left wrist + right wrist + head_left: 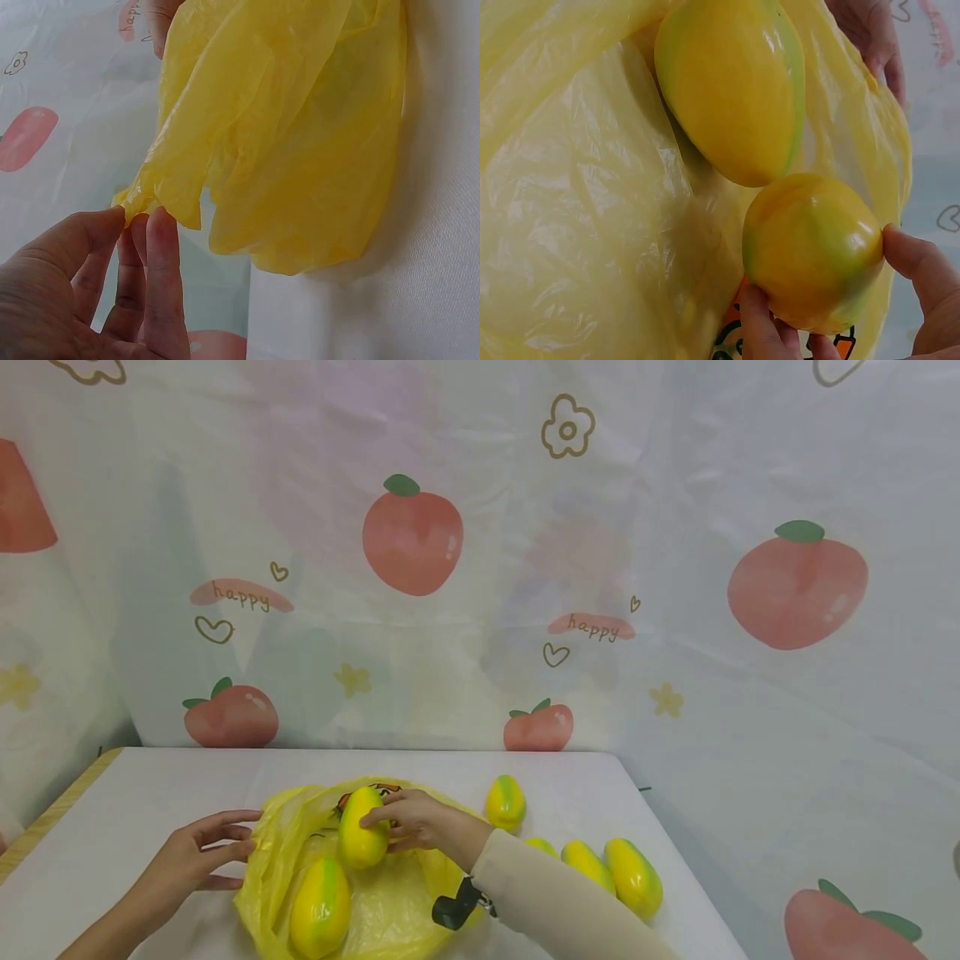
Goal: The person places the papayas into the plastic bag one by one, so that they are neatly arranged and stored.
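Table (pixel 165 785): white, flat, beneath both grips.
Bag (pixel 408 893): thin crinkled yellow plastic, gaping below the right grip.
Left hand (pixel 180 864): pinches the bag's rim.
Right hand (pixel 431 820): fingertips hold a glossy oval yellow-green fruit (pixel 360 843) at the opening.
Bagged fruit (pixel 321 906): alike, nearer the person than that grip.
Loose fruits (pixel 633 877): four, right of it.
Risk: slick skin could slip; hard pulling could tear plastic.

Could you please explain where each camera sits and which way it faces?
Head: head-worn, facing forward and down at the yellow bag; left hand and right hand show.
Left wrist: wrist-worn, facing the bag's outside; left hand pinches its edge, another fingertip above.
Right wrist: wrist-worn, facing into the bag; both hands show.
Head and right wrist share the held fruit and another fruit.
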Demonstrator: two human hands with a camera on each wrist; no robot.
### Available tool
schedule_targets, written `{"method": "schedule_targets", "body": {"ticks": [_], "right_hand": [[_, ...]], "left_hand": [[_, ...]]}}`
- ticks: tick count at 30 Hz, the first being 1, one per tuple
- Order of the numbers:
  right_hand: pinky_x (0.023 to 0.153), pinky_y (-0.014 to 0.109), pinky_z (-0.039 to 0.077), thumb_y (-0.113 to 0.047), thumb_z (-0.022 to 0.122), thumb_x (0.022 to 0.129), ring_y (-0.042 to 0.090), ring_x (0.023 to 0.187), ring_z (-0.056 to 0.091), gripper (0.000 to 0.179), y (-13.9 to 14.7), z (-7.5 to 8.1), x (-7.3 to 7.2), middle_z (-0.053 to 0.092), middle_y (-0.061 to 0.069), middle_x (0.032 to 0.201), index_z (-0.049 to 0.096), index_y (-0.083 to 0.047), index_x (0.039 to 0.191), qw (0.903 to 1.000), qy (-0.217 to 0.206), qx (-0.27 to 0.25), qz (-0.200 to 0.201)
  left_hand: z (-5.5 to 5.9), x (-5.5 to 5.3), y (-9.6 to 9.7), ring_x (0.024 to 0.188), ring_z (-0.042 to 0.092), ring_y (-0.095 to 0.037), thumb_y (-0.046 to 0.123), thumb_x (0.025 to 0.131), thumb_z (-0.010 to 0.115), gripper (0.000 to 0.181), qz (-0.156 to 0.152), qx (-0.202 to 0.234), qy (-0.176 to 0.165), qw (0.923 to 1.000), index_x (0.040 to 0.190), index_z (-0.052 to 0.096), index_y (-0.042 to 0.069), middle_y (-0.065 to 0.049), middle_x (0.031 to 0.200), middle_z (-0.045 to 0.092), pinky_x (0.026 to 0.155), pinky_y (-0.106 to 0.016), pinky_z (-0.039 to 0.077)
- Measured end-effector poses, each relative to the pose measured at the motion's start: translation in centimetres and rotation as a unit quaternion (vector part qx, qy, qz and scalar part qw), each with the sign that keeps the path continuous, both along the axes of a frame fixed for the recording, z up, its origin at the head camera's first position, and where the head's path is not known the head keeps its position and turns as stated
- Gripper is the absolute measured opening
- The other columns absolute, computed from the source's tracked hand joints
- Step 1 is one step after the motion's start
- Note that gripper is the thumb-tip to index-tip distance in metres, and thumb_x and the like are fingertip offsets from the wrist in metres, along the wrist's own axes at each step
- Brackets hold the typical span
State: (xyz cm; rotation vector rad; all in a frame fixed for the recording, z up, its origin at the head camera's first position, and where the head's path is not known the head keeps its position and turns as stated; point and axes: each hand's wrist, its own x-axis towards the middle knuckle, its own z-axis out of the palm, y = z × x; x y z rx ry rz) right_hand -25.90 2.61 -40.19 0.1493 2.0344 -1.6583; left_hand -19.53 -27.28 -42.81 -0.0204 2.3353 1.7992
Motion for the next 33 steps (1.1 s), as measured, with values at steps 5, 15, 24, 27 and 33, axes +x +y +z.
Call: {"method": "schedule_targets", "body": {"ticks": [5,15,24,27,33], "right_hand": [[0.089,0.05,0.056,-0.012,0.082,0.08,0.044,0.12,0.055,0.071,-0.2,-0.1,0.0,0.048,0.025,0.138,0.047,-0.001,0.141,1.0,0.001,-0.001,-0.006],[0.091,0.051,0.055,-0.012,0.08,0.081,0.04,0.115,0.06,0.068,-1.0,-0.4,0.0,0.055,0.024,0.13,0.047,0.001,0.139,0.9998,-0.003,-0.018,-0.001],[0.092,0.053,0.054,-0.007,0.08,0.081,0.042,0.113,0.06,0.067,-2.0,-1.3,-0.2,0.05,0.028,0.135,0.048,0.002,0.139,0.9988,-0.013,-0.038,-0.028],[0.091,0.053,0.054,-0.005,0.08,0.08,0.044,0.115,0.06,0.068,-2.3,-1.6,-0.2,0.047,0.031,0.138,0.047,0.003,0.139,0.9982,-0.021,-0.041,-0.038],[0.089,0.051,0.056,-0.005,0.081,0.079,0.046,0.113,0.06,0.067,-2.9,-2.1,0.0,0.045,0.033,0.139,0.049,0.003,0.138,0.9984,-0.017,-0.033,-0.042]], "left_hand": [[0.1,-0.1,0.2,0.092,0.066,-0.016,0.029,0.091,0.071,0.06,0.007,-0.014,-0.002,0.9999,0.141,0.05,0.003,-0.007,0.111,0.063,0.075,-0.041,0.061],[0.2,-0.2,0.2,0.092,0.066,-0.014,0.029,0.092,0.07,0.057,-0.008,-0.005,0.01,0.9999,0.14,0.051,0.004,-0.004,0.11,0.063,0.075,-0.04,0.061],[0.3,-0.1,0.3,0.092,0.066,-0.013,0.027,0.091,0.071,0.056,-0.003,-0.002,0.01,0.9999,0.138,0.053,0.004,-0.004,0.11,0.062,0.075,-0.04,0.061],[0.3,0.0,0.3,0.092,0.066,-0.013,0.028,0.091,0.071,0.058,-0.002,-0.005,0.008,1.0,0.139,0.052,0.004,-0.005,0.111,0.063,0.075,-0.04,0.061],[0.3,0.1,0.3,0.092,0.066,-0.014,0.029,0.092,0.071,0.059,-0.004,-0.01,0.007,0.9999,0.14,0.05,0.003,-0.006,0.112,0.063,0.076,-0.04,0.061]]}}
